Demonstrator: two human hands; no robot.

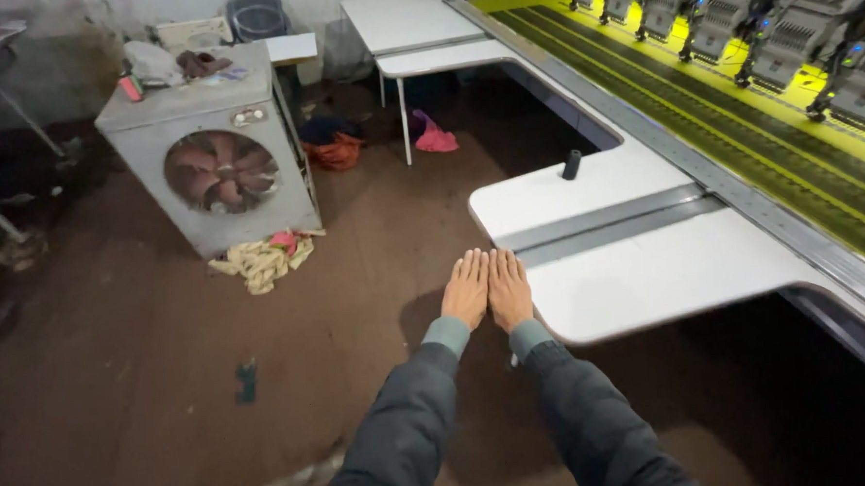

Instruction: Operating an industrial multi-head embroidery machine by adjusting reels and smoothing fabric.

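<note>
From my head camera, my left hand (467,288) and right hand (508,288) are stretched out flat, side by side and touching along the forefingers, palms down with fingers straight and closed on nothing; they hover just off the near left edge of the white machine table (648,277), the right one partly over its rim. I judge this a pause with the work unstarted, as nothing lies within reach but a small black knob (571,164) farther along the table, before the embroidery machine heads (792,23) over yellow-green fabric (739,132). To the far left a grey air cooler (217,155) stands on the brown floor with a rag pile (263,258) at its foot, so any next move would need my hands to part and reach well forward.
</note>
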